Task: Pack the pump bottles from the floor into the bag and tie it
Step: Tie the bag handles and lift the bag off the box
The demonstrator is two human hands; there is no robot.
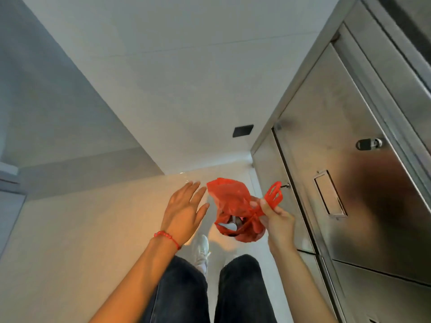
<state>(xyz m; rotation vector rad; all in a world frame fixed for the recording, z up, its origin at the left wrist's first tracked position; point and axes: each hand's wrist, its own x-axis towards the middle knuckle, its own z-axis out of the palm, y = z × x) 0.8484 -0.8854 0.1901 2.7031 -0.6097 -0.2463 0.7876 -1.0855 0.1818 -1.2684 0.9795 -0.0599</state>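
Observation:
A red plastic bag (229, 201) hangs above the floor in front of me. My right hand (276, 219) is shut on its handle loops, which stick up past my fingers. Through the bag's open mouth I see the grey and white top of a pump bottle (233, 225) inside. My left hand (184, 210) is open with fingers spread, just left of the bag and not touching it. A red bead bracelet sits on my left wrist.
A stainless steel cabinet (349, 183) with doors and a latch stands close on the right. White tiled floor (93, 229) stretches to the left. My legs in dark trousers and a white shoe (201, 252) are below the bag. White walls meet behind.

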